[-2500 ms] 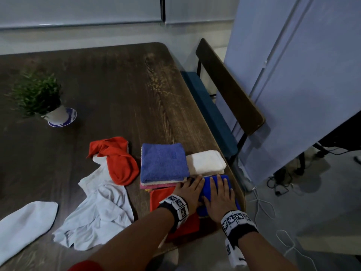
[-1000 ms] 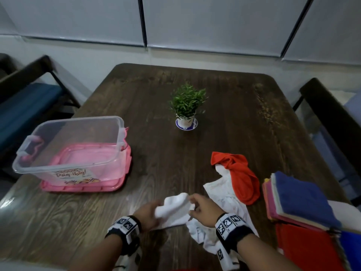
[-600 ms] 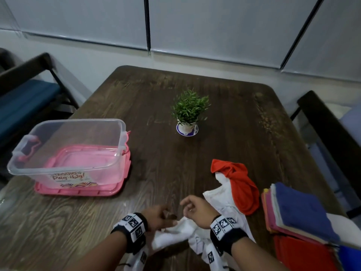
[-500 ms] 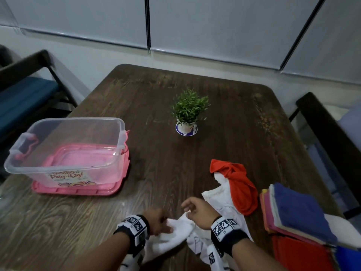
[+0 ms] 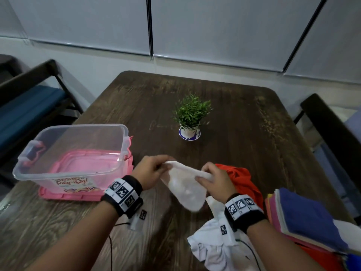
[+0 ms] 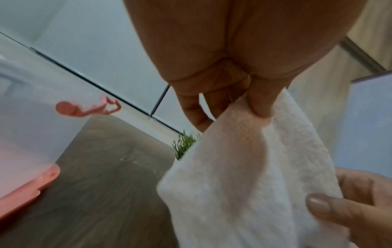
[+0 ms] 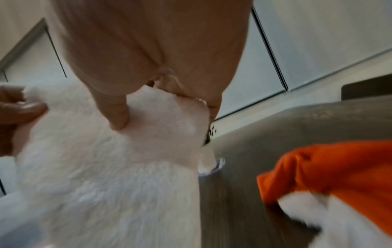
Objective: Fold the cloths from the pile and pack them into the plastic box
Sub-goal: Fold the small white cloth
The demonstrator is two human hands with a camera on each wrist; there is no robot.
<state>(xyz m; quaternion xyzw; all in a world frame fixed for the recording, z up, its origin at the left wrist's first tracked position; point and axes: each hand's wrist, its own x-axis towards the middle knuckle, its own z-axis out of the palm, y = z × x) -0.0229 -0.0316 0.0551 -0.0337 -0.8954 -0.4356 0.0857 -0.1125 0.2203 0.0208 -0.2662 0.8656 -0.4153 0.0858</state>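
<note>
head view only: clear box point(image 5: 74, 153) standing on its pink lid point(image 5: 64, 195), at the left of the table point(image 5: 234, 133); folded stack point(image 5: 304, 218) at the right edge; potted plant point(image 5: 190, 116) mid-table; crumpled white cloth point(image 5: 213, 243) under the right forearm. left wrist view: box wall point(image 6: 27, 127) and pink latch, plant tips behind the towel. right wrist view: orange cloth point(image 7: 331, 174) lying on the table beside the towel, blurred, its edge over something white, probably the crumpled cloth. surface: dark wood grain table; grey wall panels behind; dark chairs with blue seats at both sides. white towel point(image 5: 185, 186), held above the table between box and orange cloth point(image 5: 242, 180), hanging down from its top edge. left hand point(image 5: 150, 173): thumb and fingers point(image 6: 260, 100) pinching the towel's left top corner. right hand point(image 5: 214, 182): thumb and fingers point(image 7: 118, 114) clamped on the right top corner.
</note>
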